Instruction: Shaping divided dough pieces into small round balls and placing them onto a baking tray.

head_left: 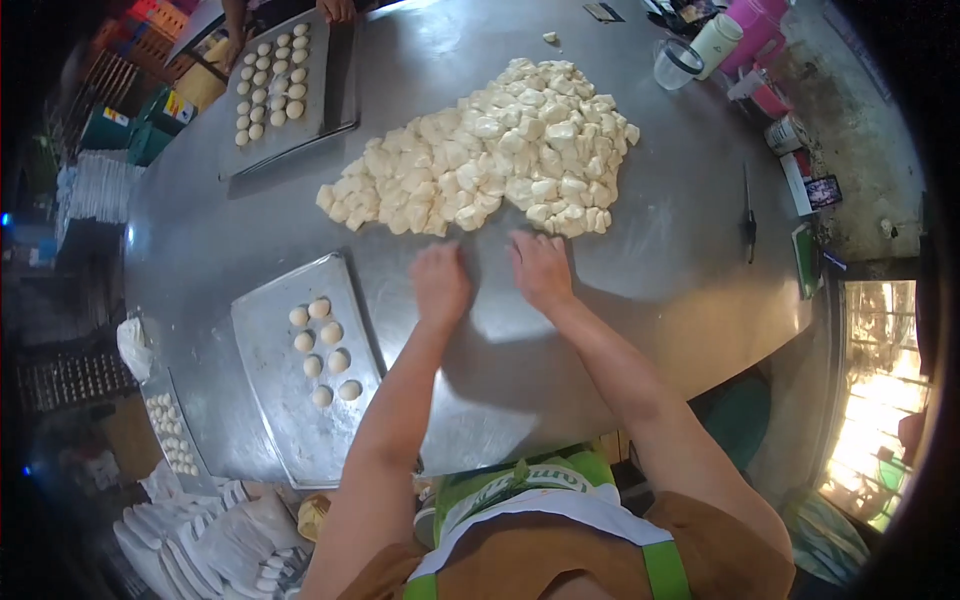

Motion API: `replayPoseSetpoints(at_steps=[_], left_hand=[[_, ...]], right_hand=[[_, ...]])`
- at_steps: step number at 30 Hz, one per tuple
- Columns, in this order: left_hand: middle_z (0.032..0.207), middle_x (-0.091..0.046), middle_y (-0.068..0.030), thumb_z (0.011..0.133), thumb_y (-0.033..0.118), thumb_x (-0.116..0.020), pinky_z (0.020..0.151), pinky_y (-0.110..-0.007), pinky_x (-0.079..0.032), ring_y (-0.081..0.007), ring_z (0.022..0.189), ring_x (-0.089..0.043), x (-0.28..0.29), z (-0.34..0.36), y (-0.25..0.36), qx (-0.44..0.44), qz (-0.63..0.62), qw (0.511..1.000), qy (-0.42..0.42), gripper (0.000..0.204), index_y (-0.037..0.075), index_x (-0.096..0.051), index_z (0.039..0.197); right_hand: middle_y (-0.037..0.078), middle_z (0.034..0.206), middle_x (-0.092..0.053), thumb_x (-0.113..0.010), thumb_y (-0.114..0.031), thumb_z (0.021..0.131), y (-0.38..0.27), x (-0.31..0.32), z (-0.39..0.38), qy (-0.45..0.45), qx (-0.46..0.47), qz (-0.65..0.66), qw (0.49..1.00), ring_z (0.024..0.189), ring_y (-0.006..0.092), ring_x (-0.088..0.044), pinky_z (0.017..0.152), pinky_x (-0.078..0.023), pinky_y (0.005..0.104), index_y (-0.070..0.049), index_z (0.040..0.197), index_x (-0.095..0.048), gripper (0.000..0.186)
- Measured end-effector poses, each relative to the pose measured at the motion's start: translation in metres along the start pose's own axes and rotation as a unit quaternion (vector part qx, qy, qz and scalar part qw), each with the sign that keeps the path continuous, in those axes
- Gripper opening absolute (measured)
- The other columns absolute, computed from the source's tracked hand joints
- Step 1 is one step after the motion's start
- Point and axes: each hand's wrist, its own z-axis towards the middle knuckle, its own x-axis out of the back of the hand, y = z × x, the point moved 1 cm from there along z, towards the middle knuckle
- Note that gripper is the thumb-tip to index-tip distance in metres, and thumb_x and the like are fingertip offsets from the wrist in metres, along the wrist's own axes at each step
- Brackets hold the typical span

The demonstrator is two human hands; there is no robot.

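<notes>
A broad heap of cut dough pieces is spread over the metal table beyond my hands. My left hand is palm down on the table just short of the heap, its fingers curled under and slightly blurred. To its right, my right hand is also curled down, its fingertips close to the heap's near edge. Whatever lies under either palm is hidden. Left of my left forearm, a metal tray carries several round dough balls in two rows.
At the far left, another person's hands are at a tray filled with dough balls. A clear cup, a pale bottle and a pink jug stand far right. A dark knife-like tool lies near the right edge.
</notes>
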Motion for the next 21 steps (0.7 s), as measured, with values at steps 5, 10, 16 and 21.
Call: replayPoseSetpoints(at_steps=[5,10,16,21], left_hand=[[0.103,-0.064,-0.0151,0.088,0.01,-0.064,0.081,-0.048,-0.045,-0.0355,0.095,-0.059,0.016,-0.039,0.023,0.068,-0.024,0.989,-0.132,0.007,0.008,-0.065,0.095],[0.117,-0.061,-0.0214,0.083,-0.001,-0.064,0.095,-0.046,-0.049,-0.0418,0.104,-0.058,0.099,-0.141,-0.01,0.09,-0.265,0.951,-0.133,0.028,-0.001,-0.065,0.11],[0.122,-0.061,-0.0206,0.085,0.002,-0.072,0.096,-0.044,-0.049,-0.0396,0.115,-0.058,0.221,-0.239,-0.086,0.187,-0.153,0.97,0.0,0.034,0.001,-0.062,0.118],[0.121,-0.061,-0.0201,0.085,0.005,-0.073,0.097,-0.046,-0.048,-0.0409,0.113,-0.057,0.208,-0.264,-0.137,0.212,-0.101,0.972,-0.015,0.036,0.002,-0.063,0.119]], right_hand=[[0.015,0.095,-0.067,-0.071,-0.012,0.084,-0.025,0.011,-0.027,-0.113,-0.108,0.044,0.987,0.095,0.0353,-0.063,0.082,-0.047,0.0475,-0.007,0.101,-0.065,0.018],[0.021,0.109,-0.062,-0.069,-0.005,0.08,-0.081,0.028,-0.076,-0.102,-0.091,0.103,0.985,0.101,0.0392,-0.061,0.088,-0.049,0.0479,-0.002,0.109,-0.065,0.029],[0.009,0.099,-0.064,-0.072,-0.009,0.081,-0.239,-0.009,-0.087,-0.172,0.105,0.111,0.973,0.094,0.0293,-0.061,0.084,-0.04,0.0434,-0.011,0.096,-0.066,0.016],[0.006,0.092,-0.065,-0.071,-0.009,0.082,-0.307,-0.032,-0.069,-0.136,0.14,0.172,0.966,0.088,0.0275,-0.061,0.079,-0.038,0.043,-0.011,0.092,-0.066,0.011]])
